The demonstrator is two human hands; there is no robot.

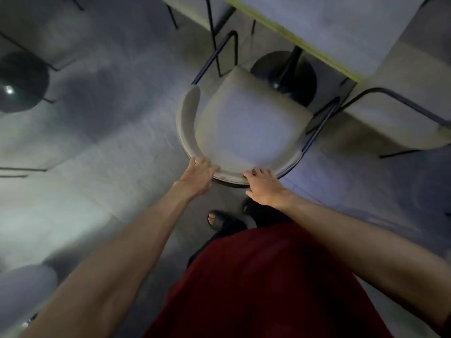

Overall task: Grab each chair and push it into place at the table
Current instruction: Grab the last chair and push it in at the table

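A beige padded chair (246, 123) with a curved backrest and thin dark metal legs stands just in front of me, its seat front near the black pedestal base (285, 76) of the table (341, 28). My left hand (197, 174) grips the curved backrest at its left part, fingers over the top edge. My right hand (263, 184) grips the same backrest a little to the right, fingers curled over the rim. The table top has a pale yellow-green edge and runs across the upper right.
A second beige chair (395, 123) sits at the right, partly under the table. Another chair (195, 11) stands at the top. A dark round pedestal base (19, 81) lies at the left. My sandalled foot (217, 219) is just behind the chair. Grey tiled floor (97, 142) spreads left.
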